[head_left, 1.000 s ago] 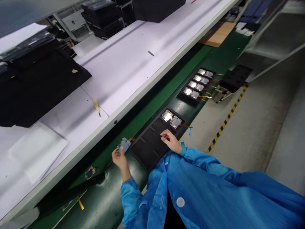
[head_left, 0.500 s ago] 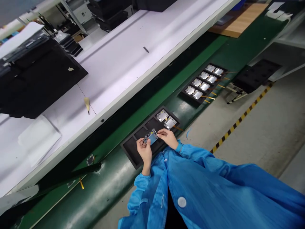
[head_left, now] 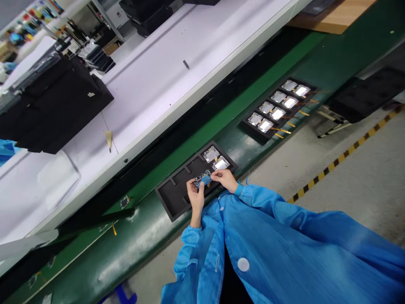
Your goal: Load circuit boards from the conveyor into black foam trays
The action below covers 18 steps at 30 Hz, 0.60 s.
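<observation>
Between my hands, over a black foam tray [head_left: 168,207], is a circuit board [head_left: 203,179] with a blue face. My left hand [head_left: 196,195] grips its left end between thumb and fingers. At the board's right end, my right hand [head_left: 224,178] pinches with thumb and forefinger; whether it holds the edge or a small part there is too fine to tell. Two more circuit boards, one of them a silver-shielded board [head_left: 210,154], lie in the tray's far right compartments. An orange flex strip hangs below the board near my right fingers.
Farther right on the green bench [head_left: 240,145] lies a second black tray [head_left: 260,137] holding several boards with orange strips. A white shelf [head_left: 152,93] runs above, bearing a brush [head_left: 109,139] and black trays [head_left: 57,114]. A black stool [head_left: 368,95] stands right.
The board in my hands has tilted, so its blue face looks narrower. Both hands keep their grip near the same place over the tray. The camera view has shifted slightly.
</observation>
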{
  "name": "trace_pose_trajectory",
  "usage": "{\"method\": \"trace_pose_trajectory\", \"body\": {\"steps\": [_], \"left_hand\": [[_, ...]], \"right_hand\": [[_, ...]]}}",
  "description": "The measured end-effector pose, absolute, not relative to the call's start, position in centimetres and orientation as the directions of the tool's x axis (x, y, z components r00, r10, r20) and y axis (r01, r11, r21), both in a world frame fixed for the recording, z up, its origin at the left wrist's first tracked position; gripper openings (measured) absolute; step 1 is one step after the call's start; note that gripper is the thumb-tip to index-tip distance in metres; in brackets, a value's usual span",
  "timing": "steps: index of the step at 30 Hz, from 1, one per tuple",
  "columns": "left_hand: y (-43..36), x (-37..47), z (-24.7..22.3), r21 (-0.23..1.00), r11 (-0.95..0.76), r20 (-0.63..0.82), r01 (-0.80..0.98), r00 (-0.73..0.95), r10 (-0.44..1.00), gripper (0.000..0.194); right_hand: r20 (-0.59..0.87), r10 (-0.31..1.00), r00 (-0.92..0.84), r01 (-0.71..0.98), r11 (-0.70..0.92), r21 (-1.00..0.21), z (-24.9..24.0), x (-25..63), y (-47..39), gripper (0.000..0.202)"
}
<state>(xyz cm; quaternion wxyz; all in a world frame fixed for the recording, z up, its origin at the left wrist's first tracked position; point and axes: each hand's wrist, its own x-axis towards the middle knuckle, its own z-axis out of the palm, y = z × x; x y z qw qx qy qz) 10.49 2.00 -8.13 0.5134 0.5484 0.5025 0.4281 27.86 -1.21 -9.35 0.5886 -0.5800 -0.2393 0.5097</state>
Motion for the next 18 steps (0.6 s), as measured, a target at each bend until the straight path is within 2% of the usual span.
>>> {"method": "trace_pose_trajectory", "body": {"steps": [5,9,12,18], "left_hand": [[1.7,10.6,-8.4,0.984,0.119,-0.149,0.135,0.242,0.959,0.053],[1.6,11.1,-8.5,0.972,0.210,-0.232,0.108,0.267,0.935,0.053],[2.5,11.6,-9.0,0.959,0.276,-0.283,0.063,0.231,0.931,0.055],[6.6,12.5,-11.2,0.888,0.460,-0.459,-0.010,0.055,0.887,0.047]], "right_hand": [[-0.315,0.886,0.339,-0.323,-0.204,-0.924,-9.8,28.6,-0.8,0.043],[-0.354,0.893,0.279,-0.423,-0.217,-0.880,-10.2,28.6,-0.2,0.046],[-0.357,0.903,0.241,-0.463,-0.216,-0.859,-10.5,29.0,0.3,0.049],[-0.353,0.839,0.413,-0.387,-0.189,-0.902,-10.7,32.4,0.1,0.046]]}}
